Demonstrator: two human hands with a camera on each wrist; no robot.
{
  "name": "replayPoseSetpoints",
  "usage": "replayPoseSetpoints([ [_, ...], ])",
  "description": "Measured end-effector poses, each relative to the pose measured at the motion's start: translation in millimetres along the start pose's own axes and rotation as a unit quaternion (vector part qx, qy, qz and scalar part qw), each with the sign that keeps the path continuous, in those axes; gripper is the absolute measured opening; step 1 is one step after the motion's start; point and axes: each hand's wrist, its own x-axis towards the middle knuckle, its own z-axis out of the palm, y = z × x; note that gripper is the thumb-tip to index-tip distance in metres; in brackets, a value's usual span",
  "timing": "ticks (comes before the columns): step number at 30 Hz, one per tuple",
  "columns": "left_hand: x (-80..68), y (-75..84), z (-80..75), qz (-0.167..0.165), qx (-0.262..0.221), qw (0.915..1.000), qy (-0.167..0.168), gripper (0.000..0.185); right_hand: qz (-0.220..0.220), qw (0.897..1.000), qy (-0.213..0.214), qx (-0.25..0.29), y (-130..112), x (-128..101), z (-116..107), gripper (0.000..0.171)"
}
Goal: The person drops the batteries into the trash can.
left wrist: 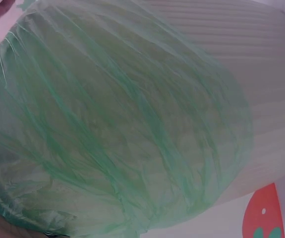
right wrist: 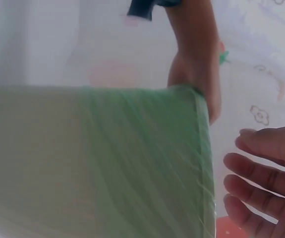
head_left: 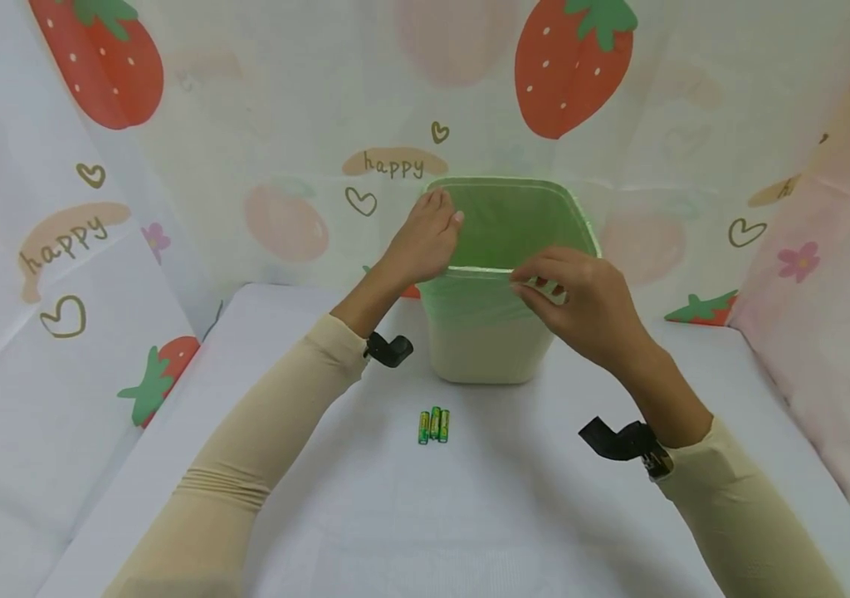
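A pale trash bin (head_left: 488, 349) stands upright on the white table, lined with a thin green plastic bag (head_left: 522, 220). The bag folds over the rim and hangs in creases down the outside, as the left wrist view shows of the bag (left wrist: 132, 109). At the left side of the rim, my left hand (head_left: 425, 237) grips the bag-covered edge with curled fingers. My right hand (head_left: 582, 303) is by the front right of the rim. In the right wrist view, the right hand (right wrist: 271, 178) has loosely bent, spread fingers, just off the rim with nothing held.
Several small green batteries (head_left: 434, 425) lie side by side on the white tabletop (head_left: 395, 531) in front of the bin. Behind and beside the table hangs a pale cloth (head_left: 283, 108) printed with strawberries and hearts. Black straps (head_left: 622, 440) sit on both wrists.
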Motion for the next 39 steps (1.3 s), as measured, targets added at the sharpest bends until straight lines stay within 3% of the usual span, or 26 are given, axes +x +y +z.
replayPoseSetpoints([
  [19,-0.6,-2.7,2.5,-0.003,0.001,1.0000,0.006,0.060,0.031,0.998,-0.039,0.049,-13,-49,45,0.011],
  [39,0.3,-3.1,1.2,0.001,0.000,1.0000,0.002,0.060,0.088,0.987,-0.101,0.087,-11,-90,98,0.011],
])
